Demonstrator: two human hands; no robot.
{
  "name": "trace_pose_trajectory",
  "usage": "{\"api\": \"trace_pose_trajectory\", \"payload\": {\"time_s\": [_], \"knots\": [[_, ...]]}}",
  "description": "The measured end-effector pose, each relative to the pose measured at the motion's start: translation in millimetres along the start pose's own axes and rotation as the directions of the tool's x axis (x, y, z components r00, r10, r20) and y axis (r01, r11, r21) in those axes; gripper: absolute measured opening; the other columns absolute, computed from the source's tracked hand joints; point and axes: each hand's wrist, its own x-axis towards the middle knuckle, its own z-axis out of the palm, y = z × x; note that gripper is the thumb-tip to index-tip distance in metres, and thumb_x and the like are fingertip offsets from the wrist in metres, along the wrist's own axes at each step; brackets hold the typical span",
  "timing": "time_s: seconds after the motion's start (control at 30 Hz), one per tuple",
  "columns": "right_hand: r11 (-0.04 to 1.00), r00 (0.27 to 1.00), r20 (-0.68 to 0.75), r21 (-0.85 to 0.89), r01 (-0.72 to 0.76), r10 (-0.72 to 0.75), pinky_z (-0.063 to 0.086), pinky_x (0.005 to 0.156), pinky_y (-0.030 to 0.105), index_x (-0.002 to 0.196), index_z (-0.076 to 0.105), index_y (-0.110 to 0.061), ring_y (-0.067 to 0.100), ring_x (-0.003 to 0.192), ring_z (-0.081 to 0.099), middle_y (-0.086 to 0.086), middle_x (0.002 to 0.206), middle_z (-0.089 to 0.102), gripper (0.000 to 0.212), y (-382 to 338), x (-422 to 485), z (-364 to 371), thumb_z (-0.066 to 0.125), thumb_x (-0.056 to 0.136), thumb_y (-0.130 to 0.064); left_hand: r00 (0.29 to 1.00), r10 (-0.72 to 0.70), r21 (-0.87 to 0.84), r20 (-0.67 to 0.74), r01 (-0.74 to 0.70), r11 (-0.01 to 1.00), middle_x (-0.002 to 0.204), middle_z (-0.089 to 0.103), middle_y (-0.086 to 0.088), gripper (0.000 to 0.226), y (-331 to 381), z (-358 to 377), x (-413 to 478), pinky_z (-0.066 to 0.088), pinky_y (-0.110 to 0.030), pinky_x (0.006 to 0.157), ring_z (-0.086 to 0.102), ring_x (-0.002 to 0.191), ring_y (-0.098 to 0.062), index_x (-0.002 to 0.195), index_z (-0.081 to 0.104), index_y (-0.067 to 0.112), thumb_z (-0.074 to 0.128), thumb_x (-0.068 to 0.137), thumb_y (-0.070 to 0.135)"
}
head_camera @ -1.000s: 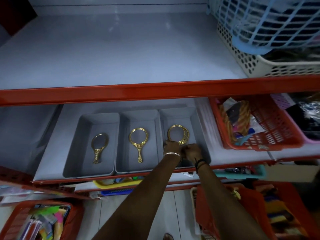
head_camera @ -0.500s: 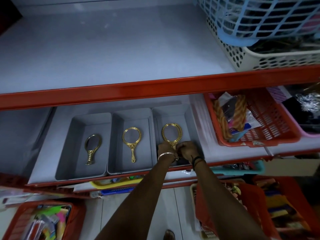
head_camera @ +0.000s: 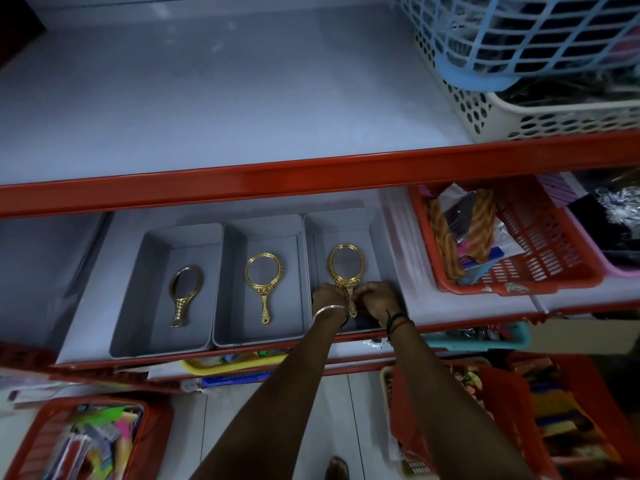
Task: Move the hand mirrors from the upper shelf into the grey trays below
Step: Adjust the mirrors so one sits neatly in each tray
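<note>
Three grey trays stand side by side on the lower shelf: left tray (head_camera: 138, 327), middle tray (head_camera: 235, 330) and right tray (head_camera: 377, 237). A dull gold hand mirror (head_camera: 183, 289) lies in the left tray. A bright gold hand mirror (head_camera: 264, 280) lies in the middle tray. A third gold hand mirror (head_camera: 346, 266) lies flat in the right tray. My left hand (head_camera: 327, 297) and my right hand (head_camera: 375, 297) both pinch its handle from either side. No mirror shows on the upper shelf (head_camera: 225, 98).
A blue basket (head_camera: 519, 39) sits in a white perforated basket (head_camera: 540, 119) at the upper shelf's right. A red basket (head_camera: 540, 258) of goods stands right of the trays. More red baskets (head_camera: 86, 441) stand on the floor. The shelf's red front rail (head_camera: 277, 178) crosses above the trays.
The mirror in the right tray was held tilted, and now lies flat with its head pointing away. Both hands have slid down to its handle. The camera has shifted a little.
</note>
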Motion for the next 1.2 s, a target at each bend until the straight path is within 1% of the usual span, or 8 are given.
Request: {"api": "trace_pose_trajectory", "payload": {"time_s": [0.03, 0.13, 0.3, 0.43, 0.57, 0.67, 0.77, 1.2], "knots": [[1.0, 1.0, 0.004, -0.021, 0.004, -0.004, 0.053, 0.051, 0.018, 0.067, 0.069, -0.003, 0.018, 0.06, 0.058, 0.014, 0.083, 0.066, 0.031, -1, -2, 0, 0.049, 0.086, 0.01, 1.0, -0.01, -0.013, -0.002, 0.01, 1.0, 0.111, 0.071, -0.017, 0.027, 1, -1, -1, 0.055, -0.033, 0.085, 0.067, 0.104, -0.028, 0.103, 0.068, -0.005, 0.045, 0.094, 0.004], [0.996, 0.999, -0.01, -0.084, 0.03, -0.031, 0.046, 0.051, 0.016, 0.089, 0.072, 0.008, 0.018, 0.064, 0.058, 0.02, 0.095, 0.071, 0.023, 0, -2, 2, 0.05, 0.087, 0.009, 0.999, -0.034, -0.07, -0.008, 0.034, 0.997, 0.109, 0.07, -0.022, 0.025, 4, -2, -2, 0.054, -0.038, 0.087, 0.066, 0.104, -0.032, 0.102, 0.067, -0.011, 0.046, 0.093, 0.001], [0.998, 1.0, -0.019, -0.064, 0.023, -0.024, 0.044, 0.042, 0.01, 0.097, 0.072, 0.006, 0.017, 0.067, 0.059, 0.022, 0.104, 0.072, 0.021, -2, -5, 2, 0.056, 0.083, 0.009, 1.0, -0.023, -0.089, -0.011, 0.022, 0.996, 0.108, 0.072, -0.019, 0.026, 1, 1, 2, 0.055, -0.037, 0.087, 0.068, 0.102, -0.03, 0.102, 0.07, -0.006, 0.048, 0.092, 0.002], [1.0, 0.999, -0.042, -0.001, 0.006, -0.006, 0.049, 0.049, 0.017, 0.096, 0.071, 0.007, 0.022, 0.07, 0.062, 0.025, 0.102, 0.071, 0.021, 0, -4, 3, 0.057, 0.082, 0.011, 1.0, -0.012, -0.123, 0.01, 0.013, 0.992, 0.112, 0.071, -0.018, 0.025, -3, 1, 4, 0.056, -0.038, 0.091, 0.067, 0.104, -0.032, 0.106, 0.069, -0.004, 0.051, 0.09, 0.001], [0.999, 0.998, -0.048, -0.03, 0.03, -0.032, 0.058, 0.077, 0.033, 0.097, 0.072, 0.004, 0.027, 0.083, 0.066, 0.022, 0.102, 0.072, 0.019, 3, 0, 5, 0.057, 0.084, 0.006, 1.0, 0.007, -0.186, -0.001, -0.007, 0.983, 0.11, 0.071, -0.021, 0.021, -4, 3, 4, 0.056, -0.042, 0.089, 0.067, 0.101, -0.034, 0.103, 0.069, -0.007, 0.056, 0.088, -0.002], [0.999, 0.998, -0.052, -0.039, 0.037, -0.039, 0.057, 0.088, 0.04, 0.096, 0.073, 0.003, 0.033, 0.091, 0.068, 0.021, 0.1, 0.073, 0.019, 4, 1, 7, 0.058, 0.084, 0.006, 1.0, 0.008, -0.198, -0.004, -0.008, 0.98, 0.111, 0.071, -0.02, 0.021, -4, 3, 4, 0.056, -0.039, 0.091, 0.067, 0.101, -0.034, 0.105, 0.069, -0.006, 0.059, 0.086, -0.002], [0.999, 0.998, -0.057, -0.033, 0.038, -0.04, 0.057, 0.087, 0.044, 0.092, 0.074, 0.003, 0.035, 0.091, 0.069, 0.022, 0.097, 0.073, 0.018, 5, 2, 7, 0.059, 0.082, 0.008, 1.0, 0.013, -0.208, -0.005, -0.013, 0.978, 0.113, 0.07, -0.02, 0.023, -4, 3, 5, 0.055, -0.037, 0.092, 0.067, 0.103, -0.032, 0.107, 0.069, -0.005, 0.06, 0.086, -0.002], [0.999, 0.996, -0.079, -0.027, 0.033, -0.035, 0.057, 0.087, 0.043, 0.09, 0.074, 0.004, 0.03, 0.083, 0.068, 0.023, 0.095, 0.073, 0.019, 7, 5, 9, 0.061, 0.078, 0.011, 0.998, 0.041, -0.181, 0.042, -0.033, 0.983, 0.114, 0.07, -0.019, 0.026, -7, 1, 4, 0.055, -0.037, 0.093, 0.067, 0.104, -0.031, 0.108, 0.068, -0.005, 0.062, 0.083, -0.003]]}}
